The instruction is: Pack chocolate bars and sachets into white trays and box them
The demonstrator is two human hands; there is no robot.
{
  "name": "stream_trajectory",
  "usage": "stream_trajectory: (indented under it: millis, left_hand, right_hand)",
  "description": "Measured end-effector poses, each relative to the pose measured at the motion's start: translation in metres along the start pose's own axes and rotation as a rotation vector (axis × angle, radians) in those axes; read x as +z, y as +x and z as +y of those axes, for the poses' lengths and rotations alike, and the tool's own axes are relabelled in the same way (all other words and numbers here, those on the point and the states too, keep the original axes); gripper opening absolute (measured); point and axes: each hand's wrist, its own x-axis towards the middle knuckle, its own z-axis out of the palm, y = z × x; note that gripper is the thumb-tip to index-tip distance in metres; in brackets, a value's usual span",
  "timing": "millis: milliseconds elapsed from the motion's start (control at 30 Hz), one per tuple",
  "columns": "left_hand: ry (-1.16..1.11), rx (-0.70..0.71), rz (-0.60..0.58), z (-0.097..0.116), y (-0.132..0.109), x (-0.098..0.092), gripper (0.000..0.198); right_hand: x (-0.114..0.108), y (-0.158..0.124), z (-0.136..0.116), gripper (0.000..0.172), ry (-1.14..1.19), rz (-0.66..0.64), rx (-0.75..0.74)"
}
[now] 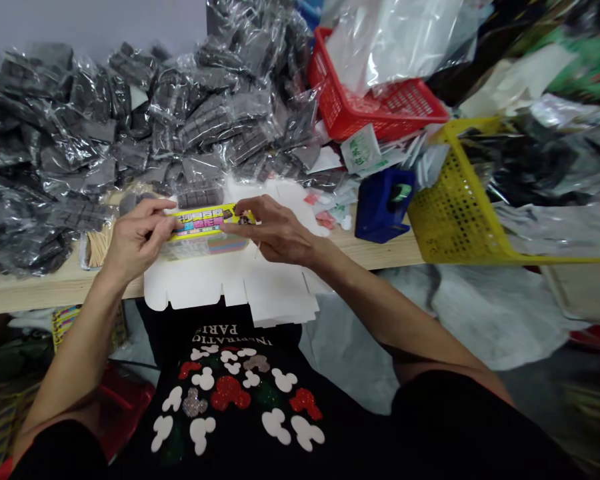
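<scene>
Left hand (pixel 137 240) and right hand (pixel 275 230) pinch a yellow-topped printed card (pixel 210 221) by its ends, above a white die-cut carton blank (pixel 195 283) on the desk (pixel 55 287). Card text probably unreadable, too blurred. Black shirt (pixel 225 400) reads "PARIS" upside down. Bagged dark bars (pixel 130 127) behind; red basket (pixel 375 93), yellow basket (pixel 455 207) right.

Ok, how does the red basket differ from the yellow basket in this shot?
The red basket sits farther back, near the top of the view, while the yellow basket sits lower and farther right. The red basket holds clear plastic sheeting; the yellow basket holds dark bagged items. Both are perforated plastic baskets.
</scene>
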Motion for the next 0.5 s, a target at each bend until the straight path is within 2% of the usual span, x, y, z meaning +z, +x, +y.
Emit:
stream_trajectory:
  millis: [133,300,500]
  left_hand:
    - [0.017,0.012,-0.064,-0.004,0.012,0.001,0.029]
    - [0.054,0.118,-0.111,-0.009,0.013,-0.003,0.03]
    - [0.128,0.229,-0.122,-0.011,0.009,-0.003,0.027]
  right_hand:
    - [-0.003,-0.006,0.008,0.06,-0.128,-0.029,-0.137]
    - [-0.01,-0.008,0.007,0.055,-0.286,-0.045,-0.286]
    - [-0.016,-0.009,-0.001,0.038,-0.318,-0.082,-0.292]
